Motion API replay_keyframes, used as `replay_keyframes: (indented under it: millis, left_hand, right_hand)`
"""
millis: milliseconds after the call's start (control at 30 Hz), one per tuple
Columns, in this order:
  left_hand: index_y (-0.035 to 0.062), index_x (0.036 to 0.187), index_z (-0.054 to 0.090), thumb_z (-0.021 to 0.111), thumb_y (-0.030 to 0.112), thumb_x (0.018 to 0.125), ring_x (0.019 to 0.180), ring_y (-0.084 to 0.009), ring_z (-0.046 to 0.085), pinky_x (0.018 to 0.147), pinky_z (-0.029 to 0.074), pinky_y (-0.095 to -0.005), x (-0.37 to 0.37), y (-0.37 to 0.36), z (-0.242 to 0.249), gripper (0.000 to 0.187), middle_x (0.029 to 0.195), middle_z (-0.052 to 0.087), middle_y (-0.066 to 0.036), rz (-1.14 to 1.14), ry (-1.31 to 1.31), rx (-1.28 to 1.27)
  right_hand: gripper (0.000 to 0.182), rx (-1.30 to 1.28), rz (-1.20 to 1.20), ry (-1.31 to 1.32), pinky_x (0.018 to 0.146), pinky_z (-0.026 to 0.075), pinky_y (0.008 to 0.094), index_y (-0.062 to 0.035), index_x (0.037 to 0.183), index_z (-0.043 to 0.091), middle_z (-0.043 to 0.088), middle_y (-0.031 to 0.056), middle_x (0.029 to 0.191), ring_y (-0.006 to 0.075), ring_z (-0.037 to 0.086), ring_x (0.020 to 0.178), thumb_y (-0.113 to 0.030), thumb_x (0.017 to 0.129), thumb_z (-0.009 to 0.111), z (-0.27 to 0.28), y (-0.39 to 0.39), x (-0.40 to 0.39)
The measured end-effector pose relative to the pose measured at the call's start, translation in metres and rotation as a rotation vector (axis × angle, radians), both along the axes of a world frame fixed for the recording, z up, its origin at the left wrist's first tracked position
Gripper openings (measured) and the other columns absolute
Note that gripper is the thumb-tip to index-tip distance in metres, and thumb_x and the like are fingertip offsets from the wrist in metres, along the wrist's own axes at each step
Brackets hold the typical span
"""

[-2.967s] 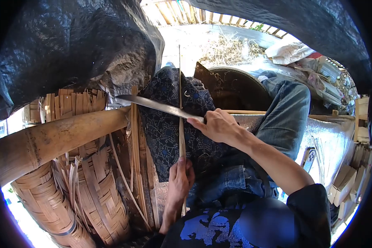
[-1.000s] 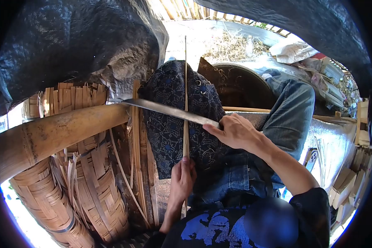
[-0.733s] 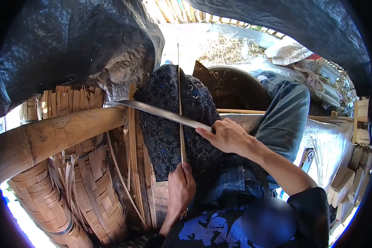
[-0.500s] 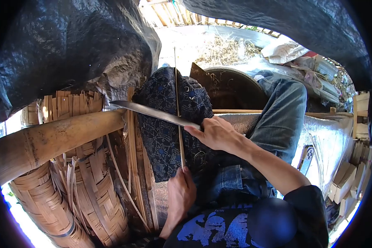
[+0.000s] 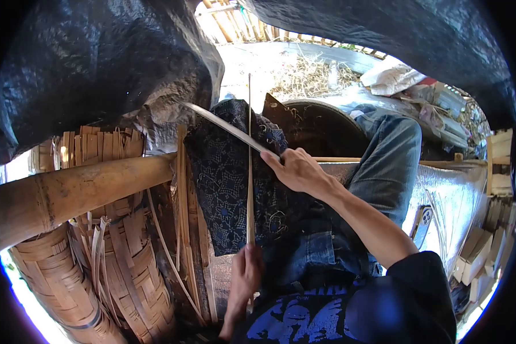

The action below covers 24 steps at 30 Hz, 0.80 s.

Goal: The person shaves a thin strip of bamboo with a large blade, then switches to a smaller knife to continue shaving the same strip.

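The thin strip (image 5: 250, 200) is lying lengthwise over the patterned cloth (image 5: 218, 189), its far tip reaching past the cloth's far edge. The left hand (image 5: 246, 269) is closing around the strip's near end, just beyond the cloth's near edge. The right hand (image 5: 298, 167) is gripping the knife (image 5: 223, 124) by its handle end, over the right part of the cloth. The blade is slanting across the strip, its tip pointing away and to the left; whether the edge is touching the strip, I cannot tell.

Left of the cloth, the thick bamboo pole (image 5: 86, 186) is running sideways, with woven baskets (image 5: 63, 281) standing below and behind it. Dark sheeting (image 5: 69, 74) is hanging beyond the pole. Right of the cloth, a jeans-covered leg (image 5: 390, 166) is bending, and a round dark container (image 5: 321, 129) is sitting between the two. Farther right, a phone (image 5: 423, 221) is resting on a shiny surface (image 5: 456, 198).
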<state>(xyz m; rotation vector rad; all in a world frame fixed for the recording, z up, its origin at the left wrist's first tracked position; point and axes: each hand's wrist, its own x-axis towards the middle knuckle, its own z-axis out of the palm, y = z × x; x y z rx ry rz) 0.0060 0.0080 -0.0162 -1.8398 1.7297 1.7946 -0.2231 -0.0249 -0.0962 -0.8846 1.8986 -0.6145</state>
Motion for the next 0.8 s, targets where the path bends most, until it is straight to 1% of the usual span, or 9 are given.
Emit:
replay_keyframes:
  millis: [33, 133, 200, 333, 400, 500, 633, 700, 800]
  left_hand:
    - [0.0086, 0.066, 0.044, 0.032, 0.041, 0.099, 0.045, -0.0081, 0.034, 0.044, 0.026, -0.0252, 0.001, -0.006, -0.007, 0.047, 0.051, 0.037, 0.001, 0.076, 0.122, 0.059]
    - [0.0083, 0.067, 0.039, 0.03, 0.039, 0.1, 0.047, -0.0059, 0.032, 0.043, 0.025, -0.0236, -0.006, -0.018, -0.016, 0.046, 0.054, 0.036, 0.003, 0.118, 0.145, 0.135]
    - [0.0076, 0.069, 0.041, 0.031, 0.04, 0.099, 0.047, -0.0058, 0.032, 0.043, 0.025, -0.0226, -0.01, -0.022, -0.018, 0.046, 0.054, 0.037, 0.003, 0.144, 0.179, 0.188]
    - [0.0072, 0.069, 0.042, 0.03, 0.039, 0.1, 0.047, -0.0058, 0.032, 0.043, 0.025, -0.0226, -0.013, -0.019, -0.02, 0.045, 0.055, 0.037, 0.002, 0.166, 0.127, 0.193]
    - [0.0058, 0.069, 0.043, 0.029, 0.037, 0.1, 0.047, -0.006, 0.033, 0.043, 0.026, -0.0242, -0.012, -0.014, -0.022, 0.046, 0.055, 0.037, 0.002, -0.138, 0.129, -0.319]
    - [0.0017, 0.07, 0.046, 0.03, 0.034, 0.1, 0.045, -0.0117, 0.038, 0.044, 0.03, -0.0293, -0.019, -0.02, -0.008, 0.046, 0.052, 0.041, -0.003, -0.049, 0.012, -0.072]
    - [-0.0025, 0.073, 0.049, 0.032, 0.03, 0.099, 0.045, -0.0197, 0.043, 0.045, 0.033, -0.0345, -0.022, -0.016, -0.002, 0.045, 0.052, 0.045, -0.011, -0.129, -0.069, -0.153]
    - [-0.0039, 0.074, 0.05, 0.034, 0.027, 0.099, 0.045, -0.0259, 0.044, 0.046, 0.034, -0.0372, -0.022, -0.012, 0.001, 0.043, 0.054, 0.048, -0.016, -0.125, -0.113, -0.126]
    - [-0.003, 0.073, 0.049, 0.033, 0.028, 0.099, 0.044, -0.0207, 0.042, 0.045, 0.033, -0.0349, -0.016, -0.008, 0.003, 0.044, 0.052, 0.046, -0.012, -0.112, -0.088, -0.119]
  right_hand:
    - [0.072, -0.004, 0.011, -0.002, 0.038, 0.039, 0.0424, 0.0058, 0.047, 0.049, 0.041, 0.0181, 0.038, 0.0277, 0.047, 0.034, -0.05, 0.092, 0.044, 0.001, 0.006, 0.0]
    - [0.073, -0.043, 0.135, 0.08, 0.041, 0.04, 0.0412, 0.004, 0.045, 0.049, 0.042, 0.019, 0.039, 0.0318, 0.048, 0.036, -0.053, 0.09, 0.046, 0.002, 0.026, 0.0]
    - [0.078, -0.077, 0.292, 0.192, 0.039, 0.043, 0.0383, 0.0055, 0.047, 0.052, 0.044, 0.0153, 0.038, 0.0262, 0.048, 0.032, -0.06, 0.088, 0.043, 0.009, 0.037, 0.001]
    - [0.079, -0.044, 0.289, 0.267, 0.041, 0.044, 0.0403, 0.005, 0.048, 0.054, 0.047, 0.0163, 0.04, 0.028, 0.053, 0.037, -0.062, 0.087, 0.042, 0.011, 0.04, 0.001]
    - [0.079, -0.059, 0.283, 0.267, 0.043, 0.046, 0.0415, 0.004, 0.048, 0.055, 0.048, 0.0172, 0.041, 0.0294, 0.056, 0.04, -0.063, 0.087, 0.04, 0.009, 0.037, -0.001]
    - [0.079, -0.027, 0.295, 0.234, 0.043, 0.046, 0.0415, 0.0031, 0.048, 0.056, 0.049, 0.017, 0.042, 0.0303, 0.056, 0.04, -0.064, 0.087, 0.04, 0.005, 0.038, 0.0]
    - [0.079, 0.031, 0.294, 0.207, 0.043, 0.046, 0.0418, 0.0034, 0.048, 0.056, 0.05, 0.0169, 0.042, 0.0307, 0.056, 0.041, -0.064, 0.087, 0.04, 0.011, 0.032, 0.006]
    - [0.076, 0.037, 0.236, 0.168, 0.05, 0.046, 0.0433, 0.0029, 0.049, 0.054, 0.05, 0.0219, 0.046, 0.0354, 0.056, 0.046, -0.061, 0.087, 0.042, 0.009, 0.028, 0.011]
    - [0.076, 0.041, 0.226, 0.136, 0.046, 0.045, 0.0431, 0.0037, 0.049, 0.054, 0.049, 0.022, 0.045, 0.036, 0.055, 0.044, -0.061, 0.088, 0.042, 0.012, 0.018, 0.015]
